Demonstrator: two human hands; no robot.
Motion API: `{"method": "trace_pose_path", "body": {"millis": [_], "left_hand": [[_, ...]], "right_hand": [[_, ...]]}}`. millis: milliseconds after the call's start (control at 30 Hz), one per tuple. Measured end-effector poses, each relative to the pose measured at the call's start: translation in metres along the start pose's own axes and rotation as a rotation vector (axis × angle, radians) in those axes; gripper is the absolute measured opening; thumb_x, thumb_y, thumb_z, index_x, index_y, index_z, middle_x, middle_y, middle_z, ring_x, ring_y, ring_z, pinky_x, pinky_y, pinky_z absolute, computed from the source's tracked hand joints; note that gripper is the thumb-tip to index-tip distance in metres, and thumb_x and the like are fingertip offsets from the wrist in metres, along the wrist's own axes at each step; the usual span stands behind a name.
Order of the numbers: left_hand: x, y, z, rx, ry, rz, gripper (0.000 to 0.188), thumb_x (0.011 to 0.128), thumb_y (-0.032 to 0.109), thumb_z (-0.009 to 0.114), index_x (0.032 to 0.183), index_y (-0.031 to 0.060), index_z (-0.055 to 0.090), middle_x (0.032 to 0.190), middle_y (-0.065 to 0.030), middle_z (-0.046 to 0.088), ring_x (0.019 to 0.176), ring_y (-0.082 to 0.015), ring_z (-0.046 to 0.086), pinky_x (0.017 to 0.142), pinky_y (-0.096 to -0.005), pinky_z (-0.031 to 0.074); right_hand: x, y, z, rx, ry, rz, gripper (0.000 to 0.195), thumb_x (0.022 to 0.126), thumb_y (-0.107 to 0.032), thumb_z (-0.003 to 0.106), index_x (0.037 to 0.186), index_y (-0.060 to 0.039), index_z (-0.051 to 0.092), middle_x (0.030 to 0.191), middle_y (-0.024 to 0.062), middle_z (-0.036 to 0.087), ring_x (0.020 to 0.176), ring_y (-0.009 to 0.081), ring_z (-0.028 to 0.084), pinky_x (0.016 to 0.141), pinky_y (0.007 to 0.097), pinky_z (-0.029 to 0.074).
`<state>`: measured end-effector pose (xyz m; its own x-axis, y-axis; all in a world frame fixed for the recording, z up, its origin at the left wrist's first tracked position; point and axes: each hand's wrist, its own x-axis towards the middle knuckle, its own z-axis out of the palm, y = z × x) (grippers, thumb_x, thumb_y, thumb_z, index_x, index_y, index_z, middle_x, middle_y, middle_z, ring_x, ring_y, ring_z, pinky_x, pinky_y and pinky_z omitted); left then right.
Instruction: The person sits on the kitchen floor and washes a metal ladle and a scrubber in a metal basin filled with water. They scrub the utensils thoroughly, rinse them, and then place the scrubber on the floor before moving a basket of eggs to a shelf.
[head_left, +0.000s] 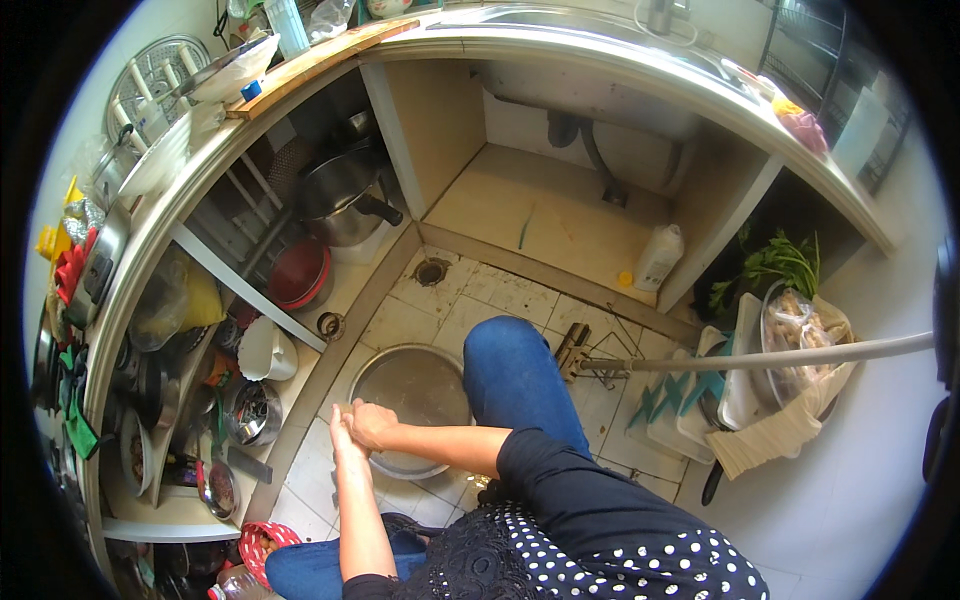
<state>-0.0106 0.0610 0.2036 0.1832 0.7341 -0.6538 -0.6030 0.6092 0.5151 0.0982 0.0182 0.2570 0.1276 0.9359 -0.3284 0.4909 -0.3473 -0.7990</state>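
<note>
My left hand and my right hand are pressed together over the left rim of a round metal basin. The right hand's fingers curl against the left palm. Whether something small is squeezed between them is hidden. Cloudy greyish water seems to fill the basin, which rests on the white tiled floor. My bent knee in blue jeans rises beside the basin's right edge.
Under the sink stands an open cabinet with a white bottle. A pressure cooker and red bowls occupy the left shelf. To the right, a mop pole crosses before plastic racks. A floor drain lies ahead.
</note>
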Motion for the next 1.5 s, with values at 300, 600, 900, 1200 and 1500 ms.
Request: {"method": "trace_pose_path", "body": {"millis": [300, 600, 900, 1200, 1500], "left_hand": [[-0.016, -0.027, 0.015, 0.048, -0.090, -0.162, 0.045, 0.093, 0.047, 0.045, 0.104, 0.0050, 0.056, 0.104, -0.0123, 0.063, 0.097, -0.0280, 0.059, 0.085, -0.0430, 0.048], [0.029, -0.035, -0.061, 0.177, 0.054, 0.070, 0.022, 0.094, 0.027, 0.051, 0.093, 0.0074, 0.061, 0.085, -0.0023, 0.064, 0.082, -0.0176, 0.060, 0.076, -0.0305, 0.048], [0.066, -0.013, -0.161, -0.139, -0.406, 0.100, 0.037, 0.095, 0.037, 0.043, 0.073, 0.0082, 0.048, 0.062, -0.0041, 0.048, 0.057, -0.0175, 0.047, 0.055, -0.0306, 0.042], [-0.013, -0.013, -0.026, 0.069, -0.161, 0.017, 0.077, 0.089, 0.068, 0.021, 0.123, 0.0046, 0.049, 0.112, -0.0151, 0.060, 0.098, -0.0322, 0.059, 0.085, -0.0430, 0.050], [-0.017, 0.084, 0.062, 1.028, 0.006, 0.520, 0.074, 0.081, 0.032, 0.069, 0.139, 0.0019, 0.032, 0.142, -0.0236, 0.032, 0.135, -0.0311, 0.026, 0.108, -0.0389, 0.024]], "right_hand": [[-0.018, 0.015, 0.002, -0.150, 0.066, -0.059, 0.040, 0.092, -0.034, 0.039, 0.113, -0.0014, 0.049, 0.097, 0.0248, 0.062, 0.089, 0.0378, 0.063, 0.076, 0.0465, 0.051], [-0.040, 0.018, 0.009, -0.320, -0.170, -0.224, 0.038, 0.092, -0.026, 0.036, 0.110, 0.0032, 0.052, 0.090, 0.0244, 0.065, 0.086, 0.0393, 0.064, 0.074, 0.0482, 0.051], [-0.059, 0.018, 0.038, -0.256, -0.289, -0.248, 0.039, 0.090, -0.027, 0.040, 0.120, -0.0034, 0.049, 0.101, 0.0236, 0.064, 0.093, 0.0388, 0.063, 0.081, 0.0475, 0.048], [-0.024, -0.011, -0.023, 0.185, -0.251, -0.038, 0.046, 0.075, -0.026, 0.061, 0.113, -0.0018, 0.055, 0.105, 0.0218, 0.063, 0.098, 0.0351, 0.061, 0.083, 0.0403, 0.050], [0.092, -0.018, -0.246, 0.476, -0.093, -0.214, 0.061, 0.078, -0.004, 0.049, 0.137, -0.0111, 0.037, 0.102, 0.0127, 0.060, 0.077, 0.0198, 0.061, 0.058, 0.0322, 0.051]]}}
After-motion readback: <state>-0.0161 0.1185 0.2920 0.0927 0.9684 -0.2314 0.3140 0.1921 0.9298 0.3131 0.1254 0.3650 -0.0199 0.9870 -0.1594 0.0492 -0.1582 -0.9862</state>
